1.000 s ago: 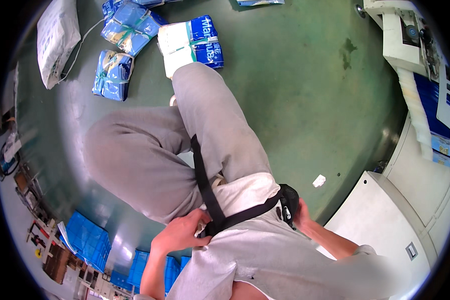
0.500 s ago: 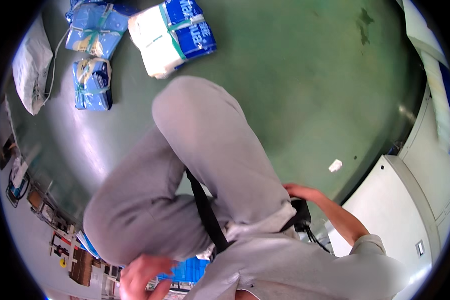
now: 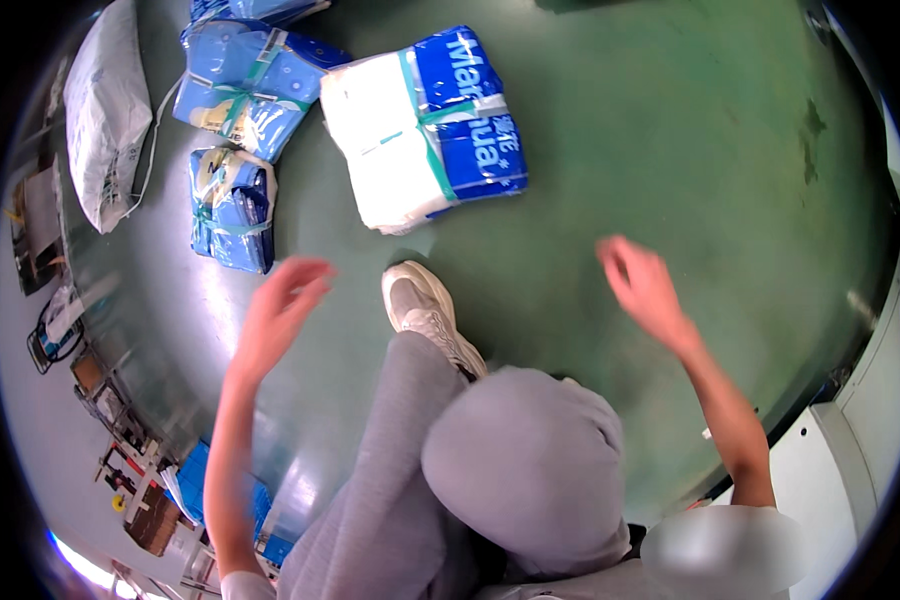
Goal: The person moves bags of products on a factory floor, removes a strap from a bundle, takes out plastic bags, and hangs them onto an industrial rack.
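The boldest print stands on the large white-and-blue bundle (image 3: pixel 423 130) lying on the green floor (image 3: pixel 670 150): big white Latin lettering (image 3: pixel 461 65) on its blue part, turned sideways so that it runs down the picture, with a green strap (image 3: pixel 432 165) crossing it and hiding its middle. Smaller white characters, apparently Chinese, sit just beside its lower stretch. The smaller blue package (image 3: pixel 232 212) shows dark lettering near its top, only partly visible. Print on the blue package (image 3: pixel 245 85) behind it is too small to read, as are the faint marks on the white sack (image 3: pixel 110 120).
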{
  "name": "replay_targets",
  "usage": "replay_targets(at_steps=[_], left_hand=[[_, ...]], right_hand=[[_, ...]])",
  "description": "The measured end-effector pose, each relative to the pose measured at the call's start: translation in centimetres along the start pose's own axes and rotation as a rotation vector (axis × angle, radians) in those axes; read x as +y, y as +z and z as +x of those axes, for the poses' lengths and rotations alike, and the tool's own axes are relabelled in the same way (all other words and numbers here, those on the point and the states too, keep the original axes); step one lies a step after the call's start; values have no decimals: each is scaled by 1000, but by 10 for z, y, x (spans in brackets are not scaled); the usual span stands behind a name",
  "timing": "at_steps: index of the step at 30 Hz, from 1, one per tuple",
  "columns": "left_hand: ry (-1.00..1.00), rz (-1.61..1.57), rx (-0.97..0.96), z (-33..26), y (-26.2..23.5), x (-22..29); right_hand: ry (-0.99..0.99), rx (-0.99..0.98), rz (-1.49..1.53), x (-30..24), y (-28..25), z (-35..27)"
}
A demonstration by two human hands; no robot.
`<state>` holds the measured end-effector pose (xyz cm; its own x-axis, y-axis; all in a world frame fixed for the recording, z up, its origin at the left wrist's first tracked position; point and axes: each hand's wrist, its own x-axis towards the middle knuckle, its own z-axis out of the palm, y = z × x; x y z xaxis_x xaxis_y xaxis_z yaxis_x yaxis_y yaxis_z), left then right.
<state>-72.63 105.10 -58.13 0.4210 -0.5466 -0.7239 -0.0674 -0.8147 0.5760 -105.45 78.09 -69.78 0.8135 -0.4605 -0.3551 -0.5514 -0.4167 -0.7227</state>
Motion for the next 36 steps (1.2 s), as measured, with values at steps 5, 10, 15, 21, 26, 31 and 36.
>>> replay_targets(at_steps=[5, 10, 15, 21, 26, 31, 36], left_hand=[[34, -18, 144, 106, 34, -49], [-145, -448, 133, 133, 59, -56], [-194, -735, 5, 130, 60, -62], [-99, -1329, -177, 99, 90, -27], [-99, -1313, 55, 91, 116, -30], [-60, -1378, 59, 79, 135, -46], [-38, -1296, 33, 77, 152, -41]], right_hand=[[2, -25, 325, -90, 9, 184], [78, -327, 210, -121, 89, 184], [214, -315, 661, -121, 91, 152], [220, -267, 917, -144, 59, 108], [223, -287, 833, -122, 42, 71], [202, -274, 705, -79, 14, 40], [153, -59, 318, -56, 20, 19]])
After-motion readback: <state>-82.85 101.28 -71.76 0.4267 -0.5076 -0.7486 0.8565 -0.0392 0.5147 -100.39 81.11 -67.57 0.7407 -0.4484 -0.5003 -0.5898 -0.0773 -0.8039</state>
